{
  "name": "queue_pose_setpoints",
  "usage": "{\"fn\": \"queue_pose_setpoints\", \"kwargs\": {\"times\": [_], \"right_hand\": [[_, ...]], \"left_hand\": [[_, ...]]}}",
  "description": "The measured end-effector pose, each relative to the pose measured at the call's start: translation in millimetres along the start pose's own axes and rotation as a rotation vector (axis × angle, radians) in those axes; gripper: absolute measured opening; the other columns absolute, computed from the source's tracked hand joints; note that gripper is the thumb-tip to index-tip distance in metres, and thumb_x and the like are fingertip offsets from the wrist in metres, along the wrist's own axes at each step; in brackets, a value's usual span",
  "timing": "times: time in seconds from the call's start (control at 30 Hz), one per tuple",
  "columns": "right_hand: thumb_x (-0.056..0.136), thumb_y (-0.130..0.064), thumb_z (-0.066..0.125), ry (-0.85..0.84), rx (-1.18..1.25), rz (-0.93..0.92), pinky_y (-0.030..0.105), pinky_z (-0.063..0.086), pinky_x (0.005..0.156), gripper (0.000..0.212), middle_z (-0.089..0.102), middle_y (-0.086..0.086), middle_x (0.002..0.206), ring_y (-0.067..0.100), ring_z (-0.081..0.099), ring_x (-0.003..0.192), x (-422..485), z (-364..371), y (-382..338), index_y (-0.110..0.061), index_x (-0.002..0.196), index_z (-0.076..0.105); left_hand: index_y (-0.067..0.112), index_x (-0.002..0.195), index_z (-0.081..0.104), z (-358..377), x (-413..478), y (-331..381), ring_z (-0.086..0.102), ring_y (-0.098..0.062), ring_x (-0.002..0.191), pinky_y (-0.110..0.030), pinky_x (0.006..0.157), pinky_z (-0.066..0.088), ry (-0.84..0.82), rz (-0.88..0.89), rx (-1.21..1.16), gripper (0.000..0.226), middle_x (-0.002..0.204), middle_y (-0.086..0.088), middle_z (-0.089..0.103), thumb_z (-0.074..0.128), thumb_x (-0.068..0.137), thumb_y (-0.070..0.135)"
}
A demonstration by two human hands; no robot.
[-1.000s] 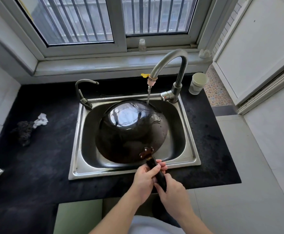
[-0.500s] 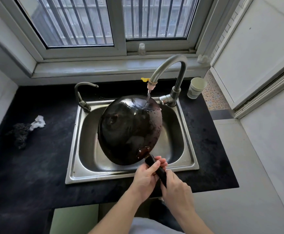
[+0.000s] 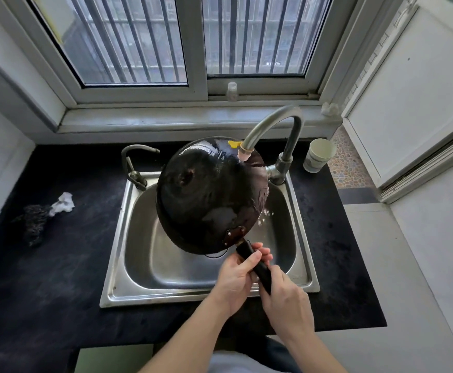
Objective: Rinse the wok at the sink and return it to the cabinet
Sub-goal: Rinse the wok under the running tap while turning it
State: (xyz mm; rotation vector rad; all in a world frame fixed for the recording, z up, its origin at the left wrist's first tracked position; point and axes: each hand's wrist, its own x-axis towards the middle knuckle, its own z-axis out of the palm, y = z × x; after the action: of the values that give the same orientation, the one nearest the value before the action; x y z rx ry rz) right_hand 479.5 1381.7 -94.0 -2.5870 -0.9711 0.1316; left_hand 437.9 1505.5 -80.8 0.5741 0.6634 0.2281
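Observation:
A black wok [image 3: 209,195] is held upside down and tilted steeply over the steel sink [image 3: 128,265], its dark underside facing me. Its black handle [image 3: 255,263] points toward me. My left hand [image 3: 236,278] grips the handle near the wok. Just behind it, my right hand [image 3: 287,300] grips the handle's end. The curved tap [image 3: 274,125] runs water onto the wok's upper right side, and drops fall off its right rim into the basin.
A smaller tap [image 3: 132,168] stands at the sink's back left. A paper cup [image 3: 318,154] sits on the black counter [image 3: 58,265] right of the main tap. A dark scourer [image 3: 31,224] and crumpled tissue [image 3: 64,203] lie at left. The window sill is behind.
Both hands have lifted and tilted the wok from lying low in the basin to standing steeply under the tap, so its far rim is now up at the spout.

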Motion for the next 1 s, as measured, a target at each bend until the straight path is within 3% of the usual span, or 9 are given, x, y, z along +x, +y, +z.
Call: {"fn": "queue_pose_setpoints", "kwargs": {"times": [0.13, 0.33, 0.53, 0.73, 1.0], "right_hand": [[0.084, -0.028, 0.076, -0.023, 0.024, 0.000, 0.031, 0.042, 0.037, 0.026, 0.062, -0.001, 0.064, 0.021, 0.064, 0.047, 11, -2, 3, -0.018, 0.087, 0.053], [0.093, -0.037, 0.063, -0.059, 0.093, -0.004, 0.033, 0.052, 0.044, 0.020, 0.061, -0.006, 0.067, 0.019, 0.063, 0.050, 29, -2, 7, -0.021, 0.089, 0.051], [0.093, -0.051, 0.046, -0.065, 0.133, -0.021, 0.033, 0.054, 0.047, 0.029, 0.061, -0.009, 0.069, 0.018, 0.061, 0.051, 43, -2, 11, -0.022, 0.090, 0.052], [0.093, -0.041, 0.061, -0.087, 0.137, 0.011, 0.030, 0.054, 0.049, 0.020, 0.064, -0.009, 0.071, 0.016, 0.063, 0.053, 42, -5, 11, -0.022, 0.091, 0.054], [0.094, -0.042, 0.058, -0.124, 0.142, 0.028, 0.035, 0.055, 0.053, 0.021, 0.064, -0.008, 0.074, 0.018, 0.065, 0.060, 25, -1, 1, -0.023, 0.090, 0.051]], "left_hand": [[-0.004, 0.115, 0.058, 5, 10, 5, 0.068, -0.025, 0.097, -0.030, 0.085, 0.056, 0.011, 0.009, -0.015, 0.021, 0.101, -0.017, 0.070, 0.055, 0.094, -0.001], [-0.005, 0.116, 0.058, 11, 23, 12, 0.068, -0.024, 0.096, -0.031, 0.087, 0.056, 0.024, 0.019, -0.006, 0.022, 0.101, -0.017, 0.071, 0.054, 0.095, -0.001], [-0.005, 0.117, 0.058, 16, 34, 17, 0.068, -0.025, 0.098, -0.034, 0.092, 0.054, 0.029, 0.012, 0.013, 0.023, 0.102, -0.017, 0.071, 0.055, 0.095, 0.000], [-0.006, 0.121, 0.057, 14, 37, 14, 0.068, -0.026, 0.100, -0.036, 0.094, 0.054, 0.037, -0.006, 0.035, 0.027, 0.104, -0.017, 0.071, 0.057, 0.095, 0.002], [-0.006, 0.118, 0.058, 0, 21, 12, 0.068, -0.025, 0.098, -0.034, 0.089, 0.054, 0.050, -0.006, 0.051, 0.024, 0.102, -0.017, 0.071, 0.056, 0.096, 0.002]]}}
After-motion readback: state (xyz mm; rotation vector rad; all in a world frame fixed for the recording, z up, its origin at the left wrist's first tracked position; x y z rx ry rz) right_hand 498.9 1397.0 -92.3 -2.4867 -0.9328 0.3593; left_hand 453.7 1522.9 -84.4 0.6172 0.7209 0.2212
